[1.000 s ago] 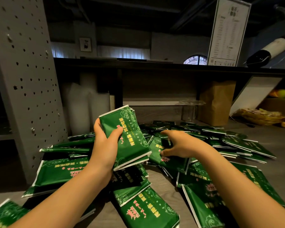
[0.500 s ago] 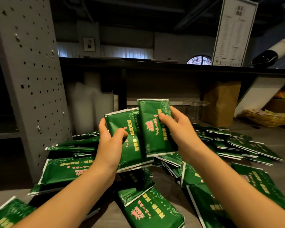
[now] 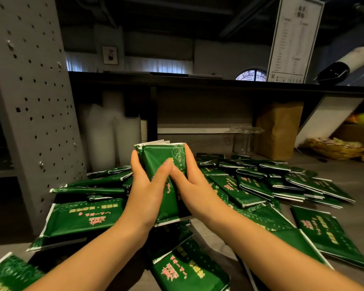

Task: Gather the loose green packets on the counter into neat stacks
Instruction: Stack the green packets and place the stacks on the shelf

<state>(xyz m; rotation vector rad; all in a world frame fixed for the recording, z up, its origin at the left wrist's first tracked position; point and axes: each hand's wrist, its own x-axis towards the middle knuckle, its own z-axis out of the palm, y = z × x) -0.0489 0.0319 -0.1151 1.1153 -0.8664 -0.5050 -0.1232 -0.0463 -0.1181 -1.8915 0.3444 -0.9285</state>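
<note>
Dim shelving and a pegboard panel (image 3: 29, 101) back the counter (image 3: 361, 181), where loose packets (image 3: 250, 185) lie scattered. We see the left hand (image 3: 145, 192) and right hand (image 3: 195, 185) both closed around a small stack (image 3: 162, 162) held upright above the pile. Step in hand, we judge: squaring its edges. Next calls for setting it down on bare counter, then collecting more.

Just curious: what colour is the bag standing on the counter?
Brown paper bag, clearest in the head view.
</note>
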